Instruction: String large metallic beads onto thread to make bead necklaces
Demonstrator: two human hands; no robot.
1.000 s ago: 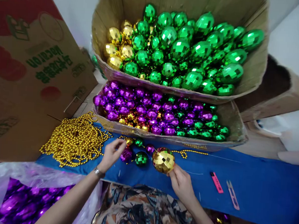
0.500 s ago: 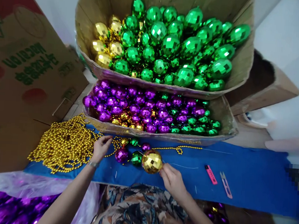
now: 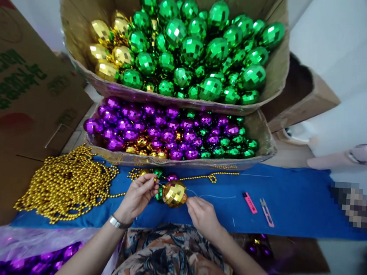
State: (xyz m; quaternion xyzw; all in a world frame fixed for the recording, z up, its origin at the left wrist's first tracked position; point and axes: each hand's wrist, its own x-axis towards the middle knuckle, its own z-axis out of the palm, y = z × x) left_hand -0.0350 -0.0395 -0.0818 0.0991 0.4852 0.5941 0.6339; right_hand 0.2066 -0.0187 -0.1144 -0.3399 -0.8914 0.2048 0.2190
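Cardboard forms the big box (image 3: 84, 75) of shiny balls (image 3: 192, 49); nearer lies a blue cloth (image 3: 294, 202) with a heap of gold beads (image 3: 68, 184). Over the cloth, the right hand (image 3: 205, 216) closes its fingertips on the right end of a large gold ball (image 3: 174, 193); opposite, the left hand (image 3: 138, 198) seems to pinch a thin strand (image 3: 161, 184). Best, probably, to steady the ball and keep the strand straight.

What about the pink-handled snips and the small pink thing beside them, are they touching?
Apart. The head view shows a strip of blue cloth between the small pink thing and the pink-handled snips.
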